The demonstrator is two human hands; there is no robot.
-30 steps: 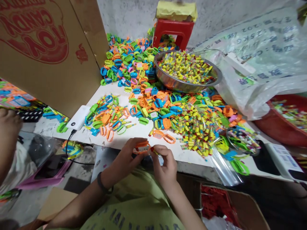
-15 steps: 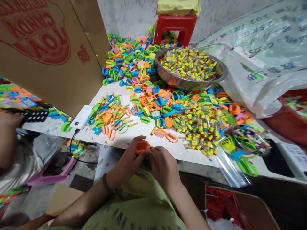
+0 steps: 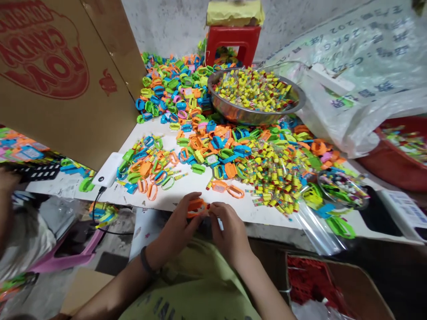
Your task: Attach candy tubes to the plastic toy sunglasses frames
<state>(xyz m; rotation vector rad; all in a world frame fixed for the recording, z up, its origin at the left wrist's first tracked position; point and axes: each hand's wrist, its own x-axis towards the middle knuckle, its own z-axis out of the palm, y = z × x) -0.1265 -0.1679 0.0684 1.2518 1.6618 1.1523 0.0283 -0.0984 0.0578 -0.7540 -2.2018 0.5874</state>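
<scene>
At the table's front edge, my left hand [image 3: 178, 229] is closed around an orange plastic toy watch [image 3: 196, 206]. My right hand [image 3: 231, 229] pinches at the watch's right side, where a small red tip [image 3: 208, 206] shows between the fingers; the rest of that piece is hidden. Just beyond my hands lie orange toy watches [image 3: 219, 186]. To the right spreads a pile of small clear tubes with yellow wrappers [image 3: 276, 178]. A smaller mixed heap of watches and tubes [image 3: 148, 166] is to the left.
A steel basin [image 3: 233, 111] full of yellow-wrapped tubes stands behind, by a red stool [image 3: 213, 44]. A large carton [image 3: 100, 120] blocks the left. A white power bank [image 3: 108, 171] with a cable, a phone [image 3: 380, 213] and a clear plastic sleeve [image 3: 316, 231] lie near the edge. Another person's arm [image 3: 5, 204] is far left.
The orange watch has turned in my left hand, showing more of its opening. My right fingers stay at its side. The whole view has shifted slightly.
</scene>
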